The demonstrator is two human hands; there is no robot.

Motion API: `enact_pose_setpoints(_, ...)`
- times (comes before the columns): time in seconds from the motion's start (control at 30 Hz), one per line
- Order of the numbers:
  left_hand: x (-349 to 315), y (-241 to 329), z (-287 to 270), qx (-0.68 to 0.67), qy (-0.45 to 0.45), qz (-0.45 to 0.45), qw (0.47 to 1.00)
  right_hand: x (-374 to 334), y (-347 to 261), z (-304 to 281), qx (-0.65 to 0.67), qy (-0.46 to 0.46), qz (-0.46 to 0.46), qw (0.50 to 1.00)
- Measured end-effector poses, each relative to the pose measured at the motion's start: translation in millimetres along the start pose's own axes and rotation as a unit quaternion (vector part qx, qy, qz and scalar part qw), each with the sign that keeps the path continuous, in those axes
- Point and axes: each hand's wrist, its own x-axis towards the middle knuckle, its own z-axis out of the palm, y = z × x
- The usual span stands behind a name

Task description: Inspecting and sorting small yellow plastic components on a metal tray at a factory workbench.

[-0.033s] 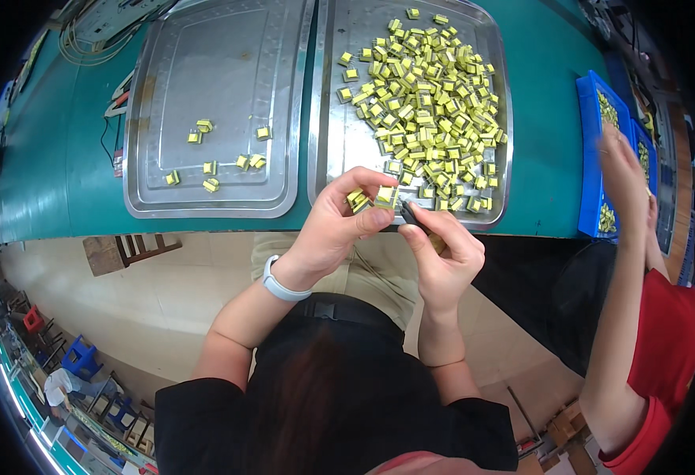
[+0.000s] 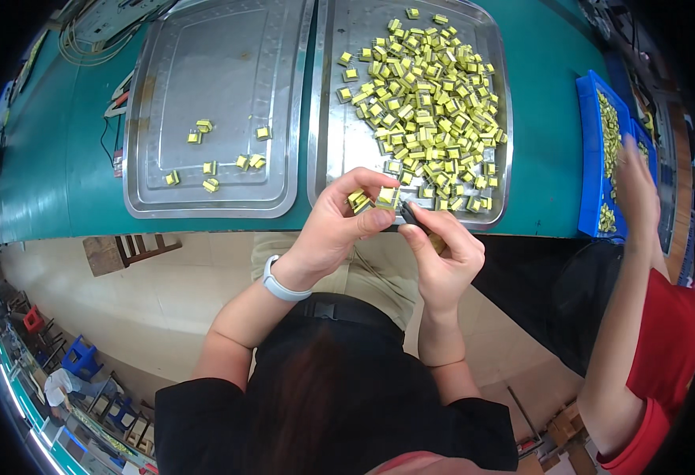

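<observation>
From here I see L hand [image 2: 338,215] pinching small boxy yellow-and-grey part [image 2: 386,198] nr front rim of rectangular silver metal tray [image 2: 336,131]; R hand [image 2: 447,257] gripping black-ended tool [image 2: 411,215], tip just beside part

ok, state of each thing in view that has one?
left hand: closed on yellow component
yellow component: pinched, off the trays
right hand: closed on dark tool
dark tool: tip near yellow component, contact unclear
left tray: sparsely filled
right tray: heaped
blue bin: holds yellow parts
wristband: worn
co-worker's hand: blurred, beside blue bin
</observation>
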Motion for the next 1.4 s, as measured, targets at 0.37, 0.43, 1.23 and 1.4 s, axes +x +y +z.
enact_pose_setpoints(0.37, 3.6, -5.9, 0.7, -0.015, -0.001, -0.010, 1.000, -1.5, 1.1, -3.5, -0.013, 0.007, 0.003, 1.000)
enact_pose_setpoints(0.43, 3.8, -5.7, 0.8, -0.014, -0.003, -0.010, 1.000, -1.0, 2.1, -3.1, -0.014, 0.007, -0.006, 1.000)
enact_pose_setpoints(1.23, -0.1, 17.1, 14.6, 0.048, -0.017, -0.093, 0.994, 18.5, 6.1, -15.7, -0.154, -0.040, -0.197, 0.967)
enact_pose_setpoints(1.4, -0.6, 16.9, 16.1, 0.049, -0.022, -0.103, 0.993, 17.2, 7.7, -16.2, -0.167, -0.032, -0.202, 0.965)
